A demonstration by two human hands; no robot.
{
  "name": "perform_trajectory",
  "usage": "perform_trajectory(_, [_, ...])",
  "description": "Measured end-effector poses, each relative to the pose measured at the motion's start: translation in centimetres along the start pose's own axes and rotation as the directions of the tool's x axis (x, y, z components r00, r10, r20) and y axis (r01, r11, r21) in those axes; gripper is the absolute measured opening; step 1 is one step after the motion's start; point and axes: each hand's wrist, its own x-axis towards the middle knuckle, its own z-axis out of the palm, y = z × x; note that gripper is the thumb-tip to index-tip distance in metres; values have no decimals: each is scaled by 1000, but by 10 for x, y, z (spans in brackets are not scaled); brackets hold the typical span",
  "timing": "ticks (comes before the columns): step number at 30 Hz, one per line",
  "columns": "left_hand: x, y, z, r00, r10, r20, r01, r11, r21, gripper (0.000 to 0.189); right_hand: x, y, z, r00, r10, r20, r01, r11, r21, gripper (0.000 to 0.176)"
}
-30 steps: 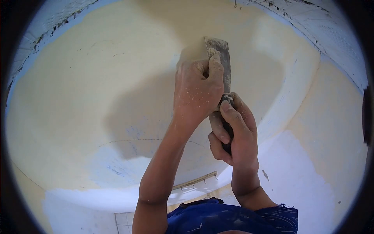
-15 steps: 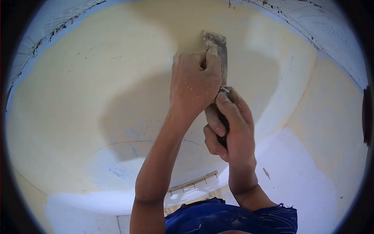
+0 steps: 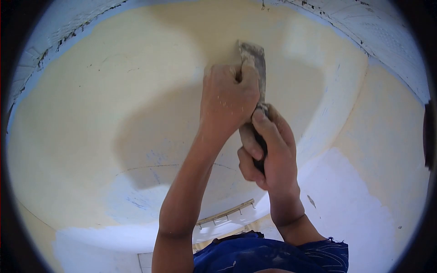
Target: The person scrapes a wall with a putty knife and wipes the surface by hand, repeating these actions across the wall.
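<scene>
A scraper with a wide, stained metal blade (image 3: 258,57) points upward in front of the pale yellow wall (image 3: 150,104). My right hand (image 3: 278,148) is closed around its dark handle, thumb near the base of the blade. Just above and to the left, my left hand (image 3: 227,93) is closed with its back toward me, the thumb and bent fingers against the blade's left side. Light specks dot the back of this hand. Its curled fingertips are mostly hidden. The two hands touch or nearly touch near the top of the handle.
Blue scuffs and a thin curved crack mark the wall below the hands. A rail with hooks (image 3: 226,214) runs along lower down. White patches (image 3: 341,200) cover the lower right wall. Rough, dark-flecked edges border the top corners. A dark object (image 3: 429,135) is at the far right.
The scraper blade and my left hand have shifted slightly downward. My right hand keeps the same hold on the handle.
</scene>
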Motion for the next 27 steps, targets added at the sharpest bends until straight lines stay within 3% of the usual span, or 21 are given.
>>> perform_trajectory(3, [-2, -11, 5, 999, 45, -11, -45, 999, 24, 44, 0, 1, -4, 1000, 7, 24, -7, 1000, 11, 21])
perform_trajectory(5, [8, -8, 9, 981, 172, -89, -165, 983, 82, 54, 6, -9, -3, 1000, 12, 13, -12, 1000, 13, 21])
perform_trajectory(9, [14, 13, 6, 1000, 2, 19, -2, 1000, -6, 46, 13, -15, -6, 1000, -20, 22, 19, 1000, 22, 22])
perform_trajectory(11, [12, 1, 9, 991, 131, -38, -130, 991, 19, 48, 9, -11, -6, 999, -29, 25, 28, 999, 29, 21])
perform_trajectory(15, [-5, -13, 8, 1000, 21, 18, -21, 1000, -1, 46, 0, 0, -8, 1000, 8, -3, -9, 1000, -14, 20])
perform_trajectory(17, [1, -11, 12, 991, 122, -60, -118, 991, 67, 46, 0, -6, -7, 999, 33, -2, -33, 999, -2, 20])
perform_trajectory(22, [12, 7, 11, 996, 81, -25, -81, 997, 9, 48, 13, -16, -12, 996, -38, 79, 36, 999, 18, 20])
perform_trajectory(24, [5, -7, 13, 995, 92, -38, -91, 996, 22, 49, 7, -7, -6, 999, 16, -30, -17, 999, -35, 20])
perform_trajectory(27, [-20, -25, 7, 968, 224, -117, -203, 964, 172, 50, -12, 12, -10, 998, 59, 8, -58, 992, -111, 20])
